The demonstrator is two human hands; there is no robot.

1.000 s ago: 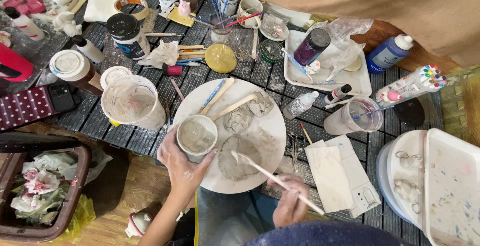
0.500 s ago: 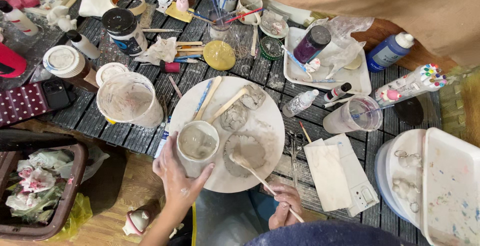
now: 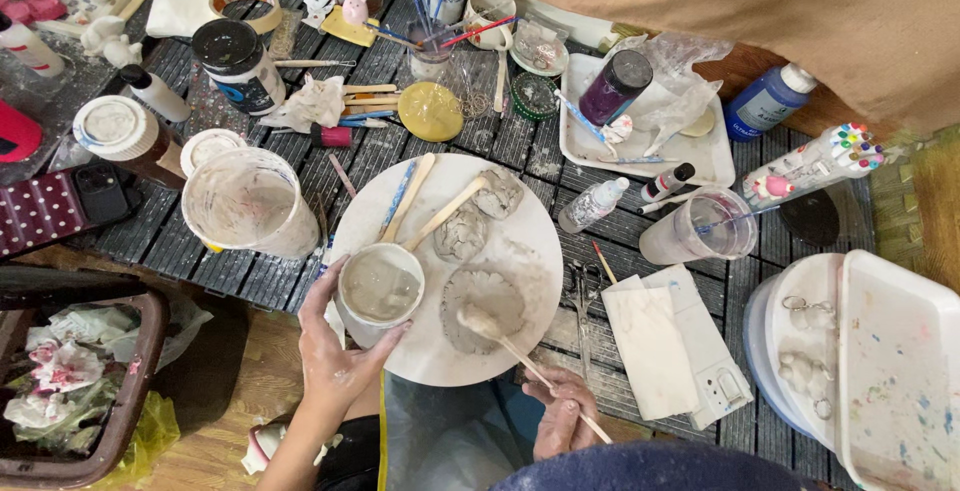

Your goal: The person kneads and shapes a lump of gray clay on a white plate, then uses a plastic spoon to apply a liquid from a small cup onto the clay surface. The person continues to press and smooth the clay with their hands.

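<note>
Holding: left hand (image 3: 335,356) cups the grey-filled cup (image 3: 380,284) on the round plate (image 3: 500,211).
Right hand (image 3: 562,413): closed around a stick (image 3: 530,361).
Stick axis: slants up-left, tip on the clay disc (image 3: 484,303), right of the cup.

There's just the one view, worn on the person's head and looking almost straight down from close above the slatted table (image 3: 250,271). The round white board (image 3: 540,251) sits near the centre, the person's lap fills the bottom edge, and wooden floor shows lower left
</note>
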